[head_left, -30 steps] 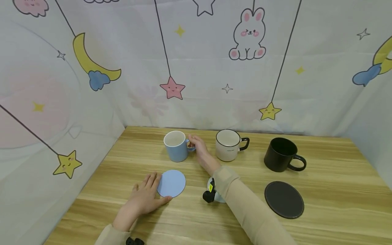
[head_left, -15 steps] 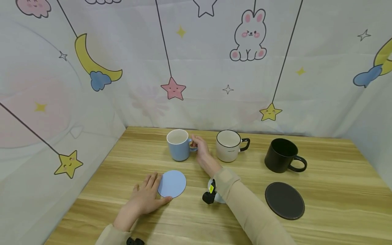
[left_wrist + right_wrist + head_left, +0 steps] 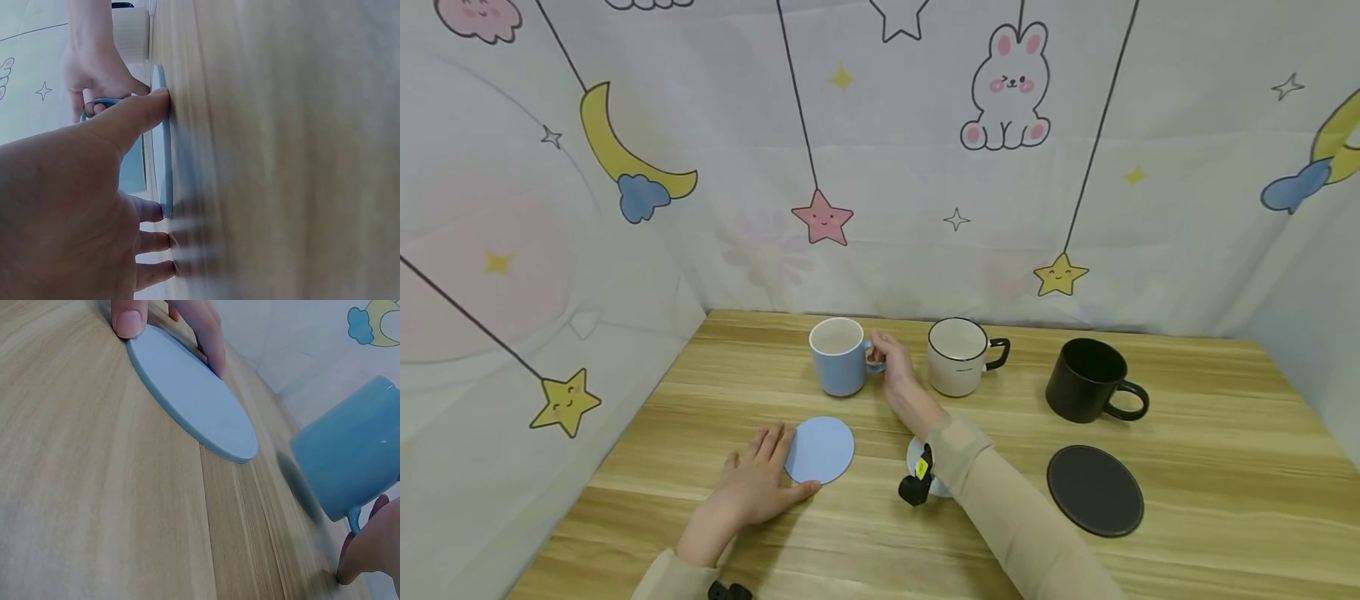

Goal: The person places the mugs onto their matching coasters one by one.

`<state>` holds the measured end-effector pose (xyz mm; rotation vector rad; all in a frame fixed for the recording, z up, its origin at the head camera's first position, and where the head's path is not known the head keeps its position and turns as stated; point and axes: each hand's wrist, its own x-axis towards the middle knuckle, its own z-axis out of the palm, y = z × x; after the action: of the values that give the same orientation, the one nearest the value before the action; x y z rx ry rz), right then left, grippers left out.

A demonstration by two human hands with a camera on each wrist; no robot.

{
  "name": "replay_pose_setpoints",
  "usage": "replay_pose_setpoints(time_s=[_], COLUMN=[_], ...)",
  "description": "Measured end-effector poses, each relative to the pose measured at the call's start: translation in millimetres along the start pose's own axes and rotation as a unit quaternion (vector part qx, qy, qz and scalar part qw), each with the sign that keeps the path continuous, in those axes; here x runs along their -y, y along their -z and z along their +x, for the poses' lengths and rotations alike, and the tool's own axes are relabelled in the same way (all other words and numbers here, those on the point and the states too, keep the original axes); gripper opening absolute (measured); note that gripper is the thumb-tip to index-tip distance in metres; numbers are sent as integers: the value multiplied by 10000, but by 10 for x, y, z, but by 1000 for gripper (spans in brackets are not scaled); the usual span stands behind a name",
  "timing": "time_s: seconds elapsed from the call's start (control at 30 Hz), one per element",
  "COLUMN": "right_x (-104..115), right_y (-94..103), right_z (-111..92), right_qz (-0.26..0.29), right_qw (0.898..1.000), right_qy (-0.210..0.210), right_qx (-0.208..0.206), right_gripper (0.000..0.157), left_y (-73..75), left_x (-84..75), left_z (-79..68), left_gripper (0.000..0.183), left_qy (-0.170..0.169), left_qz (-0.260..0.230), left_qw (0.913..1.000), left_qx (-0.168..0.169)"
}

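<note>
1. Blue coaster (image 3: 820, 451), landmark for this list: a flat, smooth disc on the wood-grained table (image 3: 865, 542). The head view gave its full round face; the left wrist view showed it edge-on, revealing a thin rim.
2. Left hand (image 3: 756, 483): at the left and near side of the blue coaster, fingers extended and spread, thumb set wide. Thumb and forefinger touched the rim; nothing was enclosed.
3. Blue mug (image 3: 840, 358): beyond the blue coaster, straight-sided, glossy, pale within. Only the head view showed the interior; the right wrist view showed the lower edge with a shadow beside it. Whether the base touched wood could not be told.
4. Right hand (image 3: 897, 371): beyond and right of the blue coaster, fingers curled closely around the blue mug's handle (image 3: 354, 520). The left wrist view showed fingers through the loop.
5. White mug (image 3: 957, 367): beyond and right of the blue coaster; dark rim, black handle.
6. Black mug (image 3: 1084, 383): farther right of the blue coaster, dark throughout.
7. Black coaster (image 3: 1095, 490): well right of the blue coaster, round, with a raised-looking border.
8. Pale coaster (image 3: 914, 457): right of the blue coaster, partly hidden by the beige sleeve (image 3: 1022, 517).
9. Printed cloth (image 3: 895, 167): behind the blue coaster, softly creased.
</note>
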<state>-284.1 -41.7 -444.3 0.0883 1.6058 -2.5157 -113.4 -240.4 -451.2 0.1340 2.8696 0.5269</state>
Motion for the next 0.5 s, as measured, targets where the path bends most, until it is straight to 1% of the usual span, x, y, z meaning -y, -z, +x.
replay_pose_setpoints(time_s=[0.2, 0.5], right_x=[9, 15], right_y=[4, 47], right_z=[-33, -62], right_qz=[6, 13], right_qw=[10000, 10000], right_qy=[-67, -25], right_qx=[-70, -58], right_gripper=[50, 50], left_y=[-4, 34], left_x=[5, -27], left_z=[-2, -12], left_gripper=[103, 109], left_qy=[-16, 20], left_qz=[30, 17], left_qw=[10000, 9999], left_qx=[-19, 106])
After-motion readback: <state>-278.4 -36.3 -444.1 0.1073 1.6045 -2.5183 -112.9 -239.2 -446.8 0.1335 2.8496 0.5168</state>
